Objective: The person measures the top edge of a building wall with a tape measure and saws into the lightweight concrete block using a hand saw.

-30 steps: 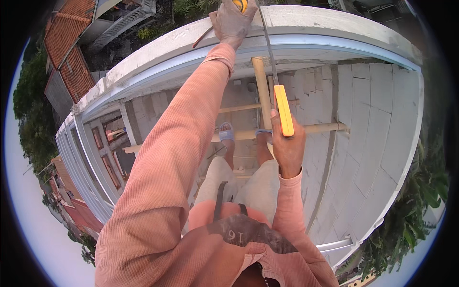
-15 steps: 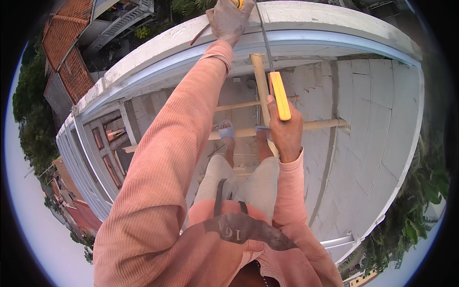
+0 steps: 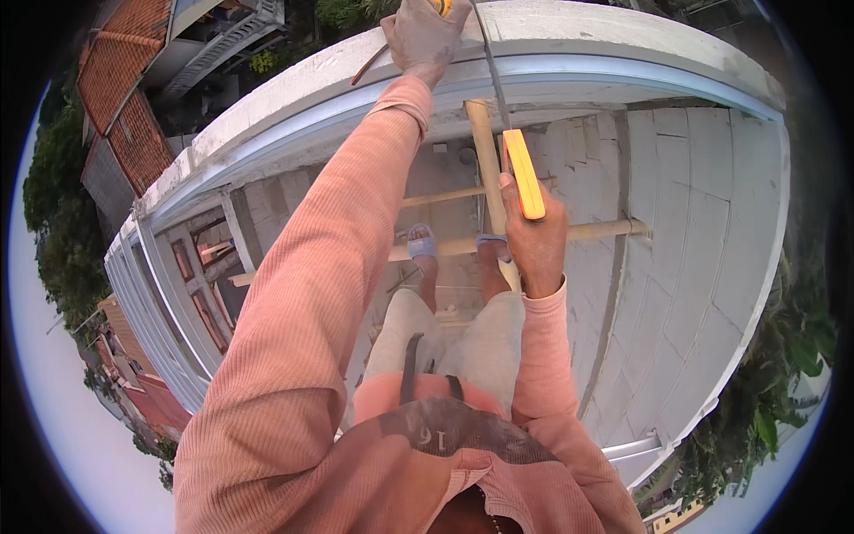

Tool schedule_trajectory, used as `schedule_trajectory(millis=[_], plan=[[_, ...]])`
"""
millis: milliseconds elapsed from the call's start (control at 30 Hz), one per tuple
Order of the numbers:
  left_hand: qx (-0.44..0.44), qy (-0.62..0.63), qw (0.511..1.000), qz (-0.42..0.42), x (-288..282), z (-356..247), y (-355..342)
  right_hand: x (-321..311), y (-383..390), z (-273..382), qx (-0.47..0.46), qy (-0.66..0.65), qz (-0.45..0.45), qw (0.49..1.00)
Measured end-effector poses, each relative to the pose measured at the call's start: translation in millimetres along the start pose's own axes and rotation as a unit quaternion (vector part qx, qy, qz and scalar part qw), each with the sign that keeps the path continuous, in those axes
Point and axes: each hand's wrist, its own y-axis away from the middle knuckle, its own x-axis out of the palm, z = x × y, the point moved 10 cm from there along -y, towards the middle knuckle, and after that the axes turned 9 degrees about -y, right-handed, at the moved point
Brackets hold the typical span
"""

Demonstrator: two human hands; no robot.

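My right hand (image 3: 536, 240) is closed round the yellow handle of a handsaw (image 3: 525, 178). Seen nearly edge-on, its thin dark blade (image 3: 492, 67) runs forward and crosses the top of a pale block wall (image 3: 569, 22) at the far side. My left hand (image 3: 429, 40) is at that wall top, just left of the blade. Its fingers curl around a small yellow-and-black object (image 3: 441, 5), cut off by the upper edge of the picture, so its kind cannot be made out. A thin reddish strip (image 3: 370, 64) sticks out beside the left hand.
A light metal channel (image 3: 578, 67) runs along the wall's inner side. Below me, wooden poles (image 3: 596, 230) cross the space, and my sandalled feet (image 3: 422, 242) are on one. Grey block walls (image 3: 685, 222) rise at right. Metal profiles (image 3: 156, 303) line the left; tiled roofs (image 3: 129, 80) lie beyond.
My right hand and the saw handle have shifted very slightly forward and to the right. The left hand keeps its place on the wall top.
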Motion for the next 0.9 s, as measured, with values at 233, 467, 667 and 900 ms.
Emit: schedule_trajectory(millis=[233,467,667,900], plan=[[-0.006,-0.015,1.000,-0.006,-10.4,4.7,-8.6,-56.9,128.7,-19.4,0.019,0.039,-0.018,0.999],[0.011,-0.018,1.000,0.000,-0.1,-8.4,-3.6,-5.4,-4.6,-0.9,-0.004,0.045,-0.004,0.999],[0.018,-0.010,1.000,-0.021,-14.9,10.8,-8.8,-37.5,115.8,-20.9,0.035,0.010,-0.028,0.999],[0.011,0.018,1.000,-0.010,1.9,-5.1,-3.2,-14.2,19.7,-15.7,0.007,0.017,-0.008,1.000]])
